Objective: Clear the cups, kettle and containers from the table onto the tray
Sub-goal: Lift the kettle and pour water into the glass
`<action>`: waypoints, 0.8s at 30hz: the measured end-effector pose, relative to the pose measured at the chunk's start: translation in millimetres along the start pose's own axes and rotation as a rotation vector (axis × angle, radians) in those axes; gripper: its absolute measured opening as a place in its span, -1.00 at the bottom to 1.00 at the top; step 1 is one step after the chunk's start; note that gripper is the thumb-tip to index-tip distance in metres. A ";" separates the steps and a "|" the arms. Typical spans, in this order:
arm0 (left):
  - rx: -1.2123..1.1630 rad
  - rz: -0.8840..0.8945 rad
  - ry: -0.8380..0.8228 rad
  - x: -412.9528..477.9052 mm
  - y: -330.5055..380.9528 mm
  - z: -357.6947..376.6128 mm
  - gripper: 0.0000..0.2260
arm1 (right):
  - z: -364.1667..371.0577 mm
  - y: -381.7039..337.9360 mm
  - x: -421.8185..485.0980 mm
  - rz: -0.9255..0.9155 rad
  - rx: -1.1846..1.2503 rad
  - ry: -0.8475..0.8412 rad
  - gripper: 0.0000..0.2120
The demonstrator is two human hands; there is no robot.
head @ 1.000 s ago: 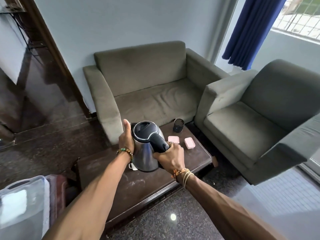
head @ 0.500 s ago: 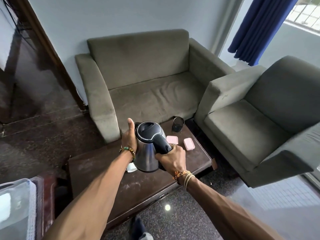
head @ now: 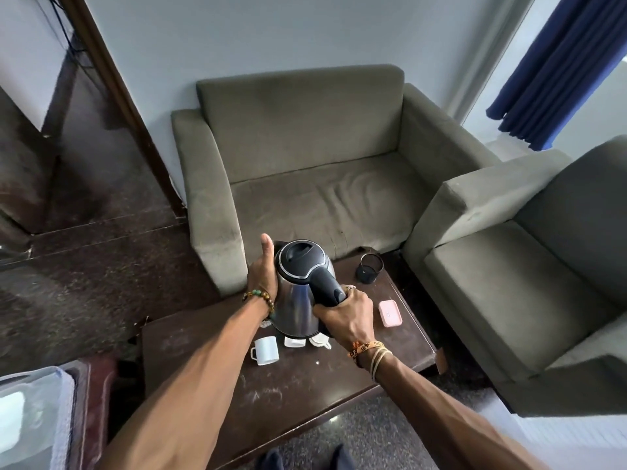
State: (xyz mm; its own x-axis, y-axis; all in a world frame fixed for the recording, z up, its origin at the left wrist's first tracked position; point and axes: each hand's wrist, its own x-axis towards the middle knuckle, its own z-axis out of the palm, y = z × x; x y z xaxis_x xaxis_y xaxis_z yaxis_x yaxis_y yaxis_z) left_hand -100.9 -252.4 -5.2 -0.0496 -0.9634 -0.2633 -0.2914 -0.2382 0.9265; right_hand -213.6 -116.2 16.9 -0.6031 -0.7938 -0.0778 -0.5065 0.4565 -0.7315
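A steel kettle (head: 298,308) with a black lid hangs above the dark wooden table (head: 295,395). My right hand (head: 346,317) grips its black handle. My left hand (head: 263,276) presses flat against its left side, thumb up. Below the kettle stand white cups: one in full view (head: 266,349), two more (head: 294,341) (head: 319,340) partly hidden by the kettle's base. A pink container (head: 390,312) lies right of my right hand. A dark cup (head: 369,273) stands at the table's far right corner.
A grey two-seat sofa (head: 312,164) sits behind the table and a grey armchair (head: 529,266) to its right. A clear plastic item (head: 30,418) on a reddish surface shows at the lower left. Blue curtain (head: 559,69) hangs at the upper right.
The kettle has risen off the table in both hands, uncovering the white cups beneath it. The view has tilted down and shifted, and only one pink container shows now.
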 end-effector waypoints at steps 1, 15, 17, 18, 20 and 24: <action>-0.013 -0.009 0.011 4.2 1.1 1.5 -0.40 | 0.9 0.4 6.9 -0.016 0.008 -0.008 -0.70; -0.095 -0.121 0.125 47.7 -49.6 35.6 -0.26 | 27.8 33.3 87.0 0.280 0.124 -0.585 -0.11; -0.028 -0.107 0.095 45.0 -57.8 42.7 -0.26 | 27.1 40.8 93.8 0.418 0.133 -0.700 -0.11; 0.003 -0.098 0.078 43.5 -62.2 46.3 -0.25 | 28.3 44.1 97.0 0.444 0.143 -0.769 -0.09; 0.030 -0.098 0.063 41.3 -68.8 51.3 -0.21 | 33.0 50.1 102.6 0.479 0.173 -0.895 0.00; 0.043 -0.120 0.066 42.3 -75.3 50.2 -0.17 | 46.1 53.5 112.4 0.602 0.224 -1.004 0.01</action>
State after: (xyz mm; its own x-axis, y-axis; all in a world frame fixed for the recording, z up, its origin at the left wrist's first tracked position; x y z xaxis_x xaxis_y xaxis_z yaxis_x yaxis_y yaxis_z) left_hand -129.0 -269.1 -99.7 0.0506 -0.9348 -0.3516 -0.3327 -0.3478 0.8766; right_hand -280.0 -199.5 -62.2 0.0952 -0.4814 -0.8713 -0.1280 0.8621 -0.4903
